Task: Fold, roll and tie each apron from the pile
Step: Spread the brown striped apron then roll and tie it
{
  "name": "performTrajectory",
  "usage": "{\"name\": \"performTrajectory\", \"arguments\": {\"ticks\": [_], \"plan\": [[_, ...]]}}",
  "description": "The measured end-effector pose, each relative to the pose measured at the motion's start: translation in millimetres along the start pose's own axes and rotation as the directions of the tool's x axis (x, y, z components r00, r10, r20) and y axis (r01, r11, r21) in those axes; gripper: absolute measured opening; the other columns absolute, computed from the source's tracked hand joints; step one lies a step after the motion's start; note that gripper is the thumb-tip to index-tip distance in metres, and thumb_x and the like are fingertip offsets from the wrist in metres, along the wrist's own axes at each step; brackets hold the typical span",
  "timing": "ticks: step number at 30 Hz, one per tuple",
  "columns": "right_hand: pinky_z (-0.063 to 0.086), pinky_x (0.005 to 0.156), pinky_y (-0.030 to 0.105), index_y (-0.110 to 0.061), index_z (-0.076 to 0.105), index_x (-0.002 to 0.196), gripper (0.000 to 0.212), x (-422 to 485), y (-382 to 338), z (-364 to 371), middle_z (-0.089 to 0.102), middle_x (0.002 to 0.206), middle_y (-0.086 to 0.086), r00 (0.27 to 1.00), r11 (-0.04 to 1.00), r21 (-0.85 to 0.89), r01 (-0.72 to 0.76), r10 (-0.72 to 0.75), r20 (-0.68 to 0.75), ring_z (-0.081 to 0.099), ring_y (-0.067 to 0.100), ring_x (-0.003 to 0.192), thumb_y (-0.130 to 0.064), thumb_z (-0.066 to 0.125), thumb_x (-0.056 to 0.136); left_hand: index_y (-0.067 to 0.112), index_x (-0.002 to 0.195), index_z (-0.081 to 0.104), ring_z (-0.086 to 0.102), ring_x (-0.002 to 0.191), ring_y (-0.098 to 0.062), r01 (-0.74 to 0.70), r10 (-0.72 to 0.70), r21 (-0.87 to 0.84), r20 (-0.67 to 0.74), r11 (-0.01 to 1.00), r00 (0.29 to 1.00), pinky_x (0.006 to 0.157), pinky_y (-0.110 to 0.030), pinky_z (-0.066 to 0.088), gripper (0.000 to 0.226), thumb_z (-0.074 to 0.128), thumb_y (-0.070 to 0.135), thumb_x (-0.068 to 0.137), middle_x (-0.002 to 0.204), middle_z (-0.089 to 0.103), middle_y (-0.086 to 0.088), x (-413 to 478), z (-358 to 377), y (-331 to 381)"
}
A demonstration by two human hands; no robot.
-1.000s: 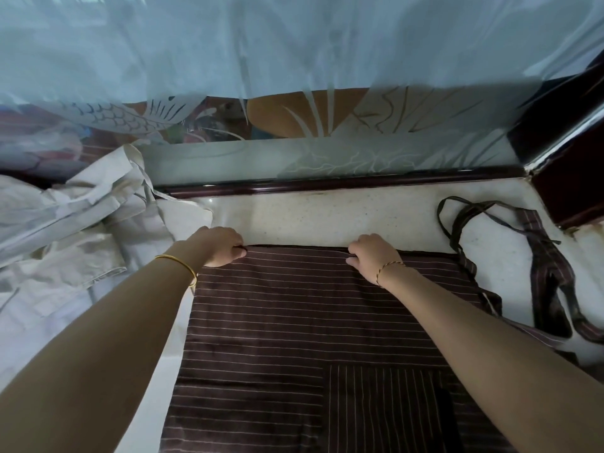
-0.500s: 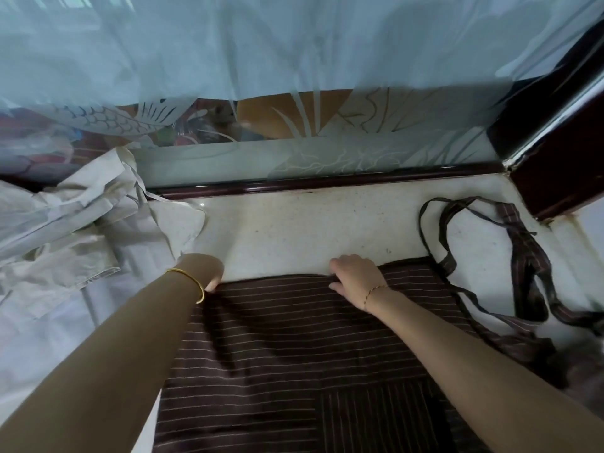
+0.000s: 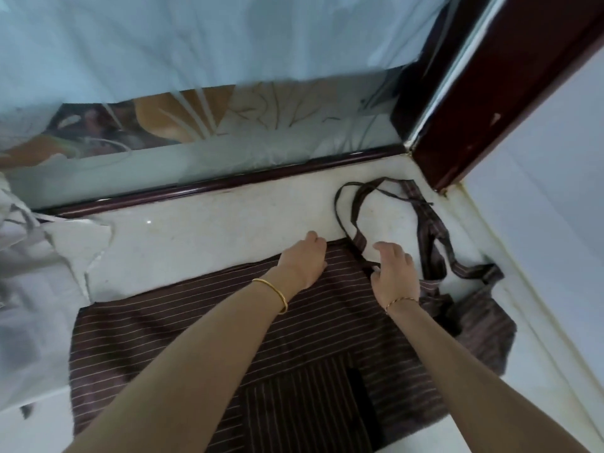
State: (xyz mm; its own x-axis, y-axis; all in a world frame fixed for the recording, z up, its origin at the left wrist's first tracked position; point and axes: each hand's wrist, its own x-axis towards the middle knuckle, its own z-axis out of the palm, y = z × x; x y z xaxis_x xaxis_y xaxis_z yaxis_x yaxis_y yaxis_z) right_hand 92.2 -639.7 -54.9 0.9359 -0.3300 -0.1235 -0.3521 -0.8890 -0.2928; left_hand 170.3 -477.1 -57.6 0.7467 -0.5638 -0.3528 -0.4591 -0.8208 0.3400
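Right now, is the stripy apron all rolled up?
No, the striped apron lies spread flat on the pale counter, with the left hand and right hand resting at its far edge.

Pale stone ledge point(image 3: 209, 237) carried striped brown apron point(image 3: 202, 315) w/ straps point(image 3: 428, 230) at right, pale cloth pile point(image 3: 36, 276) at left.

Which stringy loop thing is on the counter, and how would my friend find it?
Start at the dark red wooden post in the far right corner of the pale counter. Just below it lies the apron strap, a thin dark striped band looping out from the brown striped apron. Unlike the flat apron and the crumpled white cloth pile at left, it is narrow and curly.
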Motion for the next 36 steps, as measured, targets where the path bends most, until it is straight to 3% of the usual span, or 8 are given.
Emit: {"name": "performTrajectory", "arguments": {"ticks": [5,8,12,17,23,29,32,36], "plan": [[0.050,0.078,0.034,-0.018,0.053,0.122,0.028,16.8,22.6,-0.4,0.056,0.117,0.006,0.969,0.993,-0.118,0.003,0.026,0.245,0.058,0.028,0.100,-0.015,0.045,0.096,0.003,0.122,0.040,0.056,0.100,-0.036,0.105,-0.105,-0.020,0.026,0.994,0.994,0.086,-0.044,0.050,0.036,0.054,0.021,0.095,0.124,0.037,-0.018,19.1,13.4,5.0],[0.045,0.064,0.031,-0.012,0.058,0.106,0.017,26.4,24.5,-4.4,0.057,0.103,0.008,0.985,0.976,-0.210,-0.057,0.089,0.148,0.061,0.029,0.085,-0.011,0.044,0.095,0.004,0.120,0.039,0.056,0.099,-0.035,0.143,-0.141,-0.045,0.037,0.989,0.989,0.087,-0.042,0.050,0.038,0.059,0.019,0.092,0.122,0.037,-0.018,21.1,15.2,0.8],[0.038,0.055,0.031,-0.009,0.053,0.107,0.019,37.1,23.6,-15.9,0.051,0.104,0.008,0.985,0.988,0.007,-0.156,0.156,-0.071,0.051,0.024,0.066,-0.001,0.041,0.094,0.007,0.119,0.039,0.057,0.093,-0.031,0.128,-0.127,-0.044,0.037,0.991,0.991,0.083,-0.036,0.051,0.039,0.062,0.020,0.090,0.120,0.037,-0.015,24.7,12.2,1.9],[0.038,0.059,0.028,-0.005,0.055,0.112,0.027,39.7,9.1,-15.2,0.050,0.116,0.007,0.973,0.963,0.260,-0.065,0.120,-0.200,0.053,0.021,0.074,0.004,0.041,0.091,0.008,0.120,0.042,0.056,0.092,-0.028,0.080,-0.080,-0.005,0.051,0.997,0.996,0.086,-0.036,0.050,0.035,0.057,0.023,0.093,0.118,0.039,-0.015,25.0,13.6,-0.3],[0.048,0.077,0.026,-0.006,0.052,0.123,0.031,43.5,28.4,-20.3,0.040,0.136,0.006,0.970,0.939,0.343,0.041,0.045,-0.237,0.056,0.018,0.092,0.000,0.047,0.093,0.006,0.115,0.044,0.056,0.090,-0.027,0.068,-0.068,-0.005,-0.019,0.998,0.998,0.083,-0.035,0.050,0.022,0.038,0.022,0.101,0.111,0.047,-0.015,27.4,13.6,-6.7],[0.049,0.063,0.035,-0.012,0.055,0.097,0.021,2.3,69.4,-24.6,0.052,0.108,0.002,0.982,0.971,0.216,-0.098,0.129,-0.135,0.054,0.021,0.073,0.003,0.044,0.087,0.007,0.120,0.036,0.054,0.080,-0.021,0.242,-0.244,-0.036,-0.193,0.970,0.950,0.069,-0.025,0.050,0.030,0.051,0.011,0.095,0.123,0.039,-0.018,23.6,17.3,11.5],[0.044,0.060,0.028,-0.018,0.056,0.090,0.016,-20.3,78.7,-26.5,0.055,0.095,-0.004,0.996,0.991,0.121,-0.052,0.061,-0.067,0.055,0.017,0.074,-0.005,0.046,0.088,0.010,0.115,0.041,0.045,0.079,-0.013,0.034,0.029,0.177,-0.343,0.984,0.939,0.068,-0.024,0.049,0.024,0.049,0.007,0.092,0.113,0.045,-0.010,10.1,21.3,29.6],[0.045,0.082,0.029,-0.018,0.056,0.114,0.027,-40.3,76.5,-21.8,0.060,0.102,0.000,0.945,0.980,-0.089,0.178,-0.145,0.293,0.057,0.020,0.097,-0.022,0.051,0.088,0.011,0.133,0.037,0.048,0.104,-0.023,-0.278,0.305,0.283,-0.057,0.918,0.951,0.078,-0.033,0.052,0.045,0.049,0.005,0.091,0.134,0.033,-0.012,1.3,46.4,55.3]]}}
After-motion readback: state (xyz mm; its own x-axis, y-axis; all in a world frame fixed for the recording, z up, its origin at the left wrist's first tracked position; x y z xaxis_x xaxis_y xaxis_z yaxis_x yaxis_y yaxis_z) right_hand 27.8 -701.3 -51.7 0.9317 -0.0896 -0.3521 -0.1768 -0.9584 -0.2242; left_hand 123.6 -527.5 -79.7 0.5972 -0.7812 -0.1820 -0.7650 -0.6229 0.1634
